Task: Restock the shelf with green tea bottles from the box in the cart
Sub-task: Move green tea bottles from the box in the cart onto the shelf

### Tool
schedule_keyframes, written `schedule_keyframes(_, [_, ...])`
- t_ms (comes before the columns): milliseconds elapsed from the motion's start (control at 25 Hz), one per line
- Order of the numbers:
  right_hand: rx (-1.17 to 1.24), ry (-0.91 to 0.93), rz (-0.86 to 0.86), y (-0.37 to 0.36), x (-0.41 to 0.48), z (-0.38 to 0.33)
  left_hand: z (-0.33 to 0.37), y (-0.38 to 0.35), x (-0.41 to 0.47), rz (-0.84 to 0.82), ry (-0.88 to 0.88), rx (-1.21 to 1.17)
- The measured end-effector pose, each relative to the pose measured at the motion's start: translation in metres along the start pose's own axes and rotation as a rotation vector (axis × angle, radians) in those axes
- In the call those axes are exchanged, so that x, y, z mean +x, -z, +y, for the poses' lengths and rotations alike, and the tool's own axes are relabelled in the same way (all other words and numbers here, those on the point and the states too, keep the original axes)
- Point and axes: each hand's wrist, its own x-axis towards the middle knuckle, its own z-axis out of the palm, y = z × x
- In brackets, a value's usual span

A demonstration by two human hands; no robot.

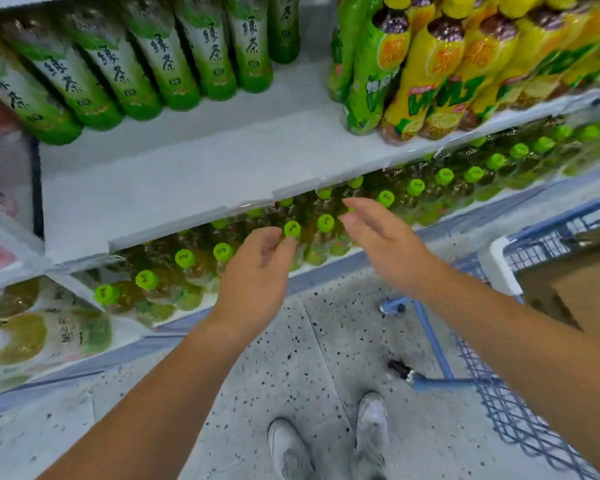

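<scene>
Both hands are out in front of the lower shelf's front row and carry nothing. The left hand [257, 275] has its fingers loosely curled and its thumb tip just below one green cap [292, 229]; whether it touches that cap cannot be told. The right hand [378, 237], just to the right of the left one, is spread with fairly straight fingers, palm turned toward the left hand. With the pair set either side of the same few caps, they look to be squaring up or checking that row rather than carrying stock. The green-capped bottles [184, 259] stand packed upright in a line running away to either side of the hands, clear with amber-green liquid and bright lime lids. Above and beyond the hands, the upper shelf [187, 174] is bare along its front, and the green tea bottles [177, 64] sit pushed to its back, up and to the left of the left hand. They are tall and slim, with white-to-green labels bearing dark brush characters. That bare stretch is probably where new stock belongs. Right of it, above the right hand, are yellow and green bottles [430, 81] of another drink. The box [589, 292], brown cardboard, rests in the blue wire cart [499, 407] well to the right of the right hand, so the next bottles likely call for a turn that way.
</scene>
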Motion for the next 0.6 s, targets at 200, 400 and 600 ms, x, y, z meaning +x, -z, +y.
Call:
schedule_keyframes(200, [0.113, -0.122, 0.075, 0.053, -0.076, 0.018, 0.019, -0.04, -0.046, -0.102, 0.028, 0.104])
schedule_keyframes(400, [0.088, -0.101, 0.166, 0.135, -0.128, 0.04, 0.061, -0.112, -0.069, -0.157, -0.049, 0.1])
schedule_keyframes(600, [0.021, -0.09, 0.277, 0.242, -0.182, 0.065, 0.133, -0.214, -0.106, -0.267, -0.113, 0.007])
